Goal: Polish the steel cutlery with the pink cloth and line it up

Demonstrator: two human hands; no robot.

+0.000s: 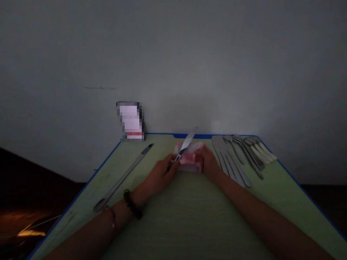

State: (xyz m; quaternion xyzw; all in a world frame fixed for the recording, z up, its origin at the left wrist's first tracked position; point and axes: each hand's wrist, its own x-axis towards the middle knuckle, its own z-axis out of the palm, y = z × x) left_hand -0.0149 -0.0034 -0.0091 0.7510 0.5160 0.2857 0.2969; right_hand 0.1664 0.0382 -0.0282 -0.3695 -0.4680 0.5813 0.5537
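My left hand [159, 175] is closed round the handle of a table knife [186, 143] whose blade slants up and away toward the wall. The blade passes over a pink cloth [191, 159] lying on the green table [189, 216]. On the cloth's right side, my right hand [210, 164] grips it with the fingers curled round its edge. A dark bead bracelet and a thin band sit on my left wrist.
A long metal utensil [123, 177] lies diagonally on the table's left part. At the right lie several knives [230, 160] and, beyond them, spoons and white-handled pieces [256, 150]. A blurred-out card [131, 121] leans against the wall. The table has blue edges.
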